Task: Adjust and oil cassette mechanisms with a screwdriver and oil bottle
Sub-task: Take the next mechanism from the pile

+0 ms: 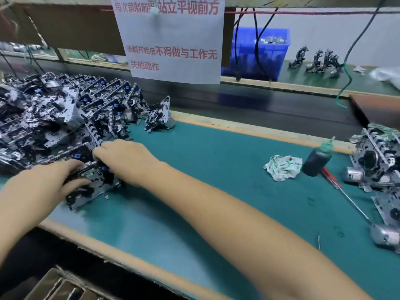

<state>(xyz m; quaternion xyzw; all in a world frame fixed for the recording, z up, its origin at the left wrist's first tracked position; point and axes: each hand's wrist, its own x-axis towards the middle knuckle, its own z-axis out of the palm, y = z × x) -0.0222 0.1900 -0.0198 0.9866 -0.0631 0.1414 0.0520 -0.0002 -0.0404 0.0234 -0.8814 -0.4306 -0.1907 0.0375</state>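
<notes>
Both hands close on 1 cassette mechanism at the near edge of the big pile on the left of the bench. The left hand has its fingers curled over the unit's near-left side, and the right hand reaches across with fingers bent down onto its far edge; the fingertips themselves are hidden under the knuckles, so how deep the hold goes cannot be told. The unit lies tilted on the green mat, its lower corner touching the mat and its upper side still against the heap.

The step in hand looks like drawing 1 unit out of the stock for adjusting. To do it well, the lift should go up and toward the body, since the stamped plates in the heap interlock and a sideways drag would likely pull neighbours along. Holding by the plate edges, clear of levers and springs, seems wise.

The tools wait well apart on the right: the oil bottle stands upright with its green nozzle up, the screwdriver lies just beside it with its red handle next to the bottle's base, and a crumpled rag sits to the bottle's left. More mechanisms crowd the right edge.

Between the hands and the tools the mat gives broad open room for setting the unit down. The near wooden lip marks the drop-off, and a hanging paper sign limits reach above the far rail.
</notes>
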